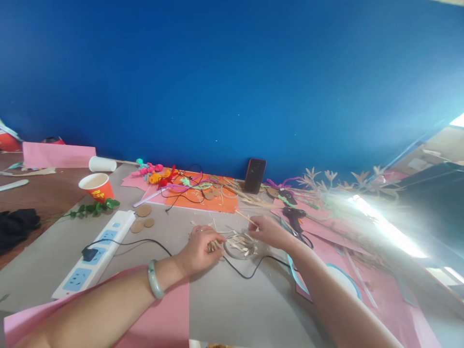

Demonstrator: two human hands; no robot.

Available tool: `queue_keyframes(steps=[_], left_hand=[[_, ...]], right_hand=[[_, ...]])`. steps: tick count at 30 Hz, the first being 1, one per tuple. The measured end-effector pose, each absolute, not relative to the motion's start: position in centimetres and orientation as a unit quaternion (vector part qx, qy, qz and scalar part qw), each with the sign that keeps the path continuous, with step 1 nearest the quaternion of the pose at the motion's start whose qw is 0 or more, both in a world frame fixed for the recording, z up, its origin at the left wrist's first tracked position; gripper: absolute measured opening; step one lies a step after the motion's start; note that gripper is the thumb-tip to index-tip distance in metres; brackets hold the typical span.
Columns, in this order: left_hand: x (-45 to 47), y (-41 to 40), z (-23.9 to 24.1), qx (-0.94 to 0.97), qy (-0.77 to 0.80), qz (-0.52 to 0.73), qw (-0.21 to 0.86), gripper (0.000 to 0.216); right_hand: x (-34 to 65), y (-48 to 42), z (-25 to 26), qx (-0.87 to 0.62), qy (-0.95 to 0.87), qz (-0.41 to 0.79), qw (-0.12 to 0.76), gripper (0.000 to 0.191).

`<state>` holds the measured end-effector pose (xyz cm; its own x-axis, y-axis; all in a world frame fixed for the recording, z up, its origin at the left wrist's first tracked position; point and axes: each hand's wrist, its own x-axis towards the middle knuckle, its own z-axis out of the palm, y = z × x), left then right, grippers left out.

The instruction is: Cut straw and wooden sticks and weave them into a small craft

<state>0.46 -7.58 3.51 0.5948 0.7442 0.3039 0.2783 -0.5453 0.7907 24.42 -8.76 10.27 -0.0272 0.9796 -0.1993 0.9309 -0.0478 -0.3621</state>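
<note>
My left hand rests on the grey table, fingers curled round a small bundle of thin wooden sticks; a pale green bangle is on its wrist. My right hand is closed in a pinch on one thin wooden stick that points up and left. Between the hands lies a small clear round dish with several short stick pieces in it. A black cable runs under the dish.
A white power strip lies at left beside an orange paper cup and a green sprig. An orange sheet with pipe-cleaner figures and a propped phone stand behind. A black glue gun and pink paper lie to the right.
</note>
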Motion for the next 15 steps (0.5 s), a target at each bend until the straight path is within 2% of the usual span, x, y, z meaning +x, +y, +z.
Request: queue_keyframes(steps=[8, 15], left_hand=[[0.2, -8.1, 3.7, 0.883, 0.235, 0.247, 0.322, 0.033], [0.1, -8.0, 3.8, 0.881, 0.235, 0.231, 0.341, 0.037]], right_hand=[[24.1, -8.9, 9.4, -0.684, -0.692, 0.219, 0.074, 0.011], [24.2, -8.8, 8.7, -0.687, -0.698, 0.198, 0.033, 0.012]])
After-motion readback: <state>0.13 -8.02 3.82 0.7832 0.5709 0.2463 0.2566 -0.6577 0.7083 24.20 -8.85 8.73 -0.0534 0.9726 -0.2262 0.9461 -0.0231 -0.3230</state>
